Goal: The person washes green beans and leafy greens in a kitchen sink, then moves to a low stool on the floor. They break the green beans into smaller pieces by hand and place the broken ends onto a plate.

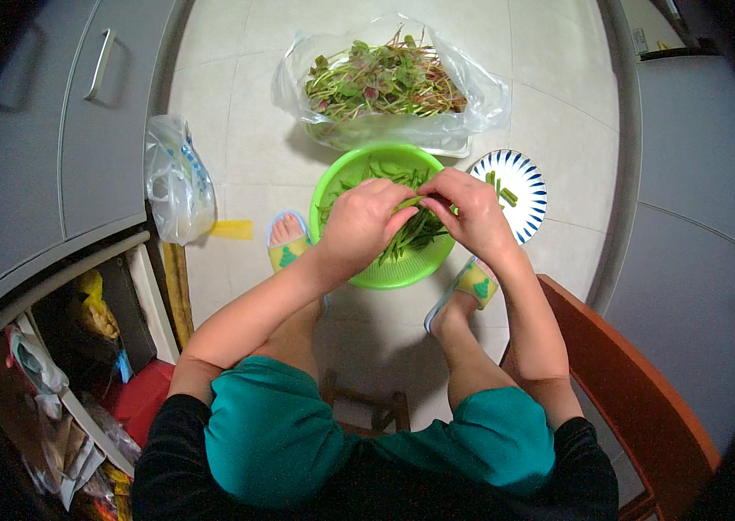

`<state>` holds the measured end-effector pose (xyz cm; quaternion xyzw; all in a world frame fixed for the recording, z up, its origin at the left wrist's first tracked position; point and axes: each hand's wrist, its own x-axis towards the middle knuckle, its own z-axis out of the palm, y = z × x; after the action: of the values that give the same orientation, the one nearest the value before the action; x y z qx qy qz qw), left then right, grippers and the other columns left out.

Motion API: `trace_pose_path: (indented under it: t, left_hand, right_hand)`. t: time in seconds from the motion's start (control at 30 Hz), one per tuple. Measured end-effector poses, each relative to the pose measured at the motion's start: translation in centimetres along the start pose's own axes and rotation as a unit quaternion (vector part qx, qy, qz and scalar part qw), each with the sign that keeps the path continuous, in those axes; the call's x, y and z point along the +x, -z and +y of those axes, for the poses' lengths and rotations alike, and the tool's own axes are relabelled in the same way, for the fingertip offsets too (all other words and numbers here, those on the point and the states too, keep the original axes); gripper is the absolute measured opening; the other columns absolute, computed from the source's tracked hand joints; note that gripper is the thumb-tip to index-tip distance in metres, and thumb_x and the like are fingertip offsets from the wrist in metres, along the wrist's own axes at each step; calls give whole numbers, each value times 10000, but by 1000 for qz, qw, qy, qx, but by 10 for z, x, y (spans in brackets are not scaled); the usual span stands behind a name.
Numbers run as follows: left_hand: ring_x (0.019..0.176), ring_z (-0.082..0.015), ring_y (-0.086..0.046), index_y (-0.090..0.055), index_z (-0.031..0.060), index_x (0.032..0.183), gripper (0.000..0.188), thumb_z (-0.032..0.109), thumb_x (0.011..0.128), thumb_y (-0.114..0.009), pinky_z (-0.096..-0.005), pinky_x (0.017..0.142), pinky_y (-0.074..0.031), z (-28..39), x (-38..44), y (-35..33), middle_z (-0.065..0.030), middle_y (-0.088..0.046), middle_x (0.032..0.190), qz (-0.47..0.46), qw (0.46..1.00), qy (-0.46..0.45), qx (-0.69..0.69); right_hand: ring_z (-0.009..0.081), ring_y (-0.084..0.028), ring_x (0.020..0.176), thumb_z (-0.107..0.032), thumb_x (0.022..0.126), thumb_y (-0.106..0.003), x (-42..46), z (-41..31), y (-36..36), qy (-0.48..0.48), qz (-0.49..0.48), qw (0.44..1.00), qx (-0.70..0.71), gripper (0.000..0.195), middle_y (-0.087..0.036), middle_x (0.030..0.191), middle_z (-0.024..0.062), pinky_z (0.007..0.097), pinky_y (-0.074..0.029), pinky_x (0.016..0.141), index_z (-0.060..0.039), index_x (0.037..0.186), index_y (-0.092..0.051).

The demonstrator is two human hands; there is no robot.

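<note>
My left hand (pixel 364 221) and my right hand (pixel 471 208) meet above a bright green plastic basket (pixel 323 185). Pinched between the fingertips of both is a green bean pod (pixel 409 203), partly hidden by the fingers. More slender green pods (pixel 410 244) lie loose in the basket, some covered by my hands. To the right, a white plate with blue dashes around its rim (pixel 530 218) holds a few short green pieces (pixel 509 197). My right hand and wrist overlap the plate's left side.
Beyond the basket, an open clear plastic bag (pixel 488 107) of leafy greens (pixel 374 81) rests on a white tray (pixel 464 148). A tied plastic bag (pixel 179 189) and yellow strip (pixel 234 229) lie left. Grey cabinets (pixel 114 150) flank the floor; a brown wooden chair (pixel 634 371) stands right.
</note>
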<state>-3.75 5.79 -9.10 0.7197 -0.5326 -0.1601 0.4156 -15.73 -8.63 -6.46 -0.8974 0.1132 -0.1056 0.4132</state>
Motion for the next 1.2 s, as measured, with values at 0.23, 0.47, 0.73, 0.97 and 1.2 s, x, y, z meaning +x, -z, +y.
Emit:
trace_pose_path:
  t: [0.23, 0.47, 0.73, 0.97, 1.2]
  left_hand:
    - [686, -293, -596, -645, 13, 869, 153, 83, 741, -691, -352, 640, -483, 3, 6, 5, -127, -626, 777, 57, 997, -42, -19]
    - [624, -119, -582, -631, -16, 907, 119, 62, 817, -643, -259, 583, -469, 17, 8, 11, -76, -655, 793, 54, 973, 149, -168]
    - [712, -49, -538, -573, 3, 1079, 223, 148, 909, -561, -178, 632, -487, -21, 35, 40, -44, -623, 941, 213, 729, 293, -582]
    - [737, -69, -548, -571, 8, 1096, 239, 163, 914, -557, -193, 661, -484, -15, 26, 26, -12, -585, 853, 164, 704, 338, -602]
    - [848, -122, -602, -524, -6, 1113, 223, 126, 934, -506, -232, 778, -506, -13, 19, 25, -54, -592, 902, 108, 757, 302, -569]
  right_hand:
    - [210, -591, 669, -9, 754, -664, 0, -7, -3, -27, 46, 998, 14, 132, -599, 760, 108, 295, -465, 591, -1, 876, -613]
    - [107, -583, 670, -30, 804, -639, 1, -12, -18, -152, 147, 948, 238, 70, -628, 763, 62, 229, -469, 606, 15, 852, -617]
    - [87, -586, 683, -30, 797, -644, 13, 9, 4, -133, 261, 943, 156, 94, -639, 777, 45, 229, -481, 633, 0, 885, -632]
    - [285, -614, 893, -43, 753, -664, 67, 36, 22, 17, 218, 971, -95, 266, -651, 994, 134, 343, -489, 781, -31, 1016, -630]
    - [301, -614, 810, -120, 777, -654, 31, -1, 1, 3, 93, 994, -51, 263, -638, 931, 140, 377, -497, 719, -54, 1031, -627]
